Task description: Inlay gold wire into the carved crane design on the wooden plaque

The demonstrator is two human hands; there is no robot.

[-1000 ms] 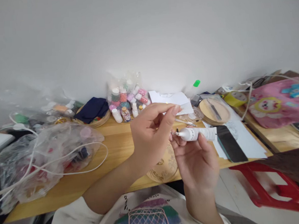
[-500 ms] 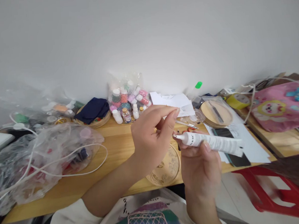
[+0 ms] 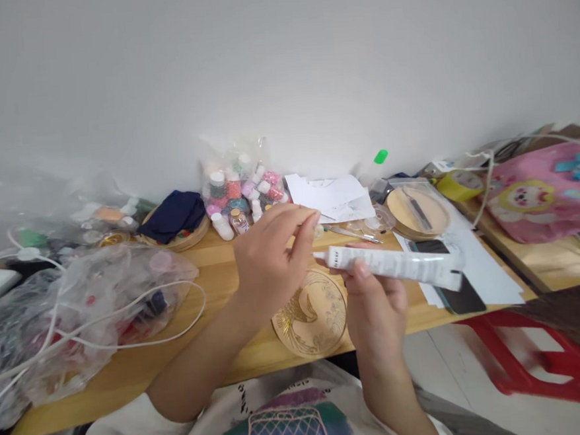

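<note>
Head view: pinching fingertips (image 3: 314, 216) together on left hand (image 3: 271, 255), cannot tell whether on anything; gripping white tube (image 3: 395, 264) with blurred nozzle (image 3: 319, 255) in right hand (image 3: 375, 301), over table (image 3: 216, 266); partly hiding engraved disc (image 3: 321, 318) and phone (image 3: 464, 296).

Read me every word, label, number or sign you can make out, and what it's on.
No text is clearly readable.
Tube in the right hand: dark letters at one end, finer print along it, too blurred.
Shirt: dark letters, partial and unreadable.
Gold-capped bottle: label too small.
</note>
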